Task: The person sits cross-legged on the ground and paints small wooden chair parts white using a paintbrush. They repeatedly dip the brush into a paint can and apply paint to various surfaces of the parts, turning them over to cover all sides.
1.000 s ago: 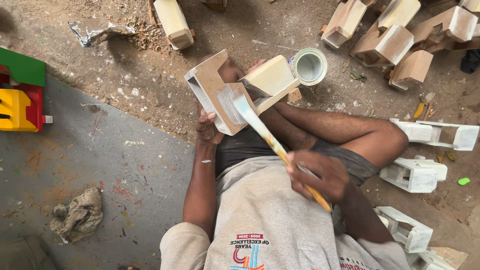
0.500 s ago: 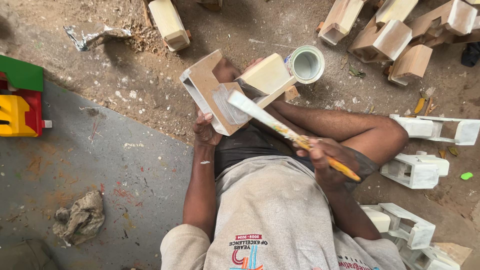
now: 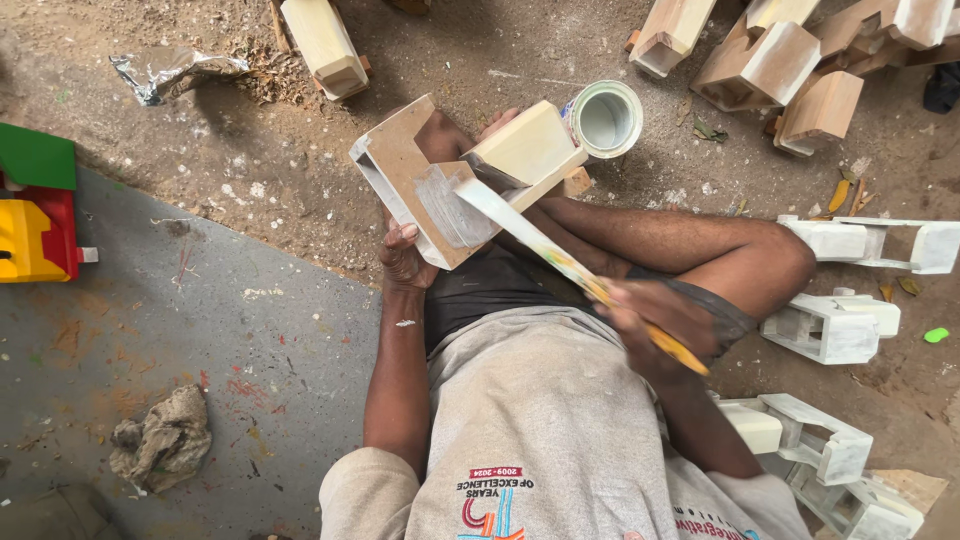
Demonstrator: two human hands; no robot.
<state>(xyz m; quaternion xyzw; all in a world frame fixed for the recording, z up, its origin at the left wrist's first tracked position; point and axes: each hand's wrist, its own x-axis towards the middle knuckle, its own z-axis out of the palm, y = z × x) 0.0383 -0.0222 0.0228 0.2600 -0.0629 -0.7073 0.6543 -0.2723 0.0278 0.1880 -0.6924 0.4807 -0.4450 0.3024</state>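
Left hand grips the bare wooden bracket-shaped piece at its lower edge, propped on the knee. Right hand closed around the yellow-handled paintbrush — bristles touching the wood's white-painted patch. Open white paint can at 2 o'clock of the piece — on the dirt floor.

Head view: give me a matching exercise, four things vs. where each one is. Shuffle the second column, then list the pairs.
Things:
1. paintbrush
2. paint can
3. crumpled rag
4. wooden piece

Places:
A. on the grey floor, lower left
B. gripped in the right hand
C. on the dirt just beyond the wooden piece
D. held at its near edge by the left hand

Pairs: 1-B, 2-C, 3-A, 4-D
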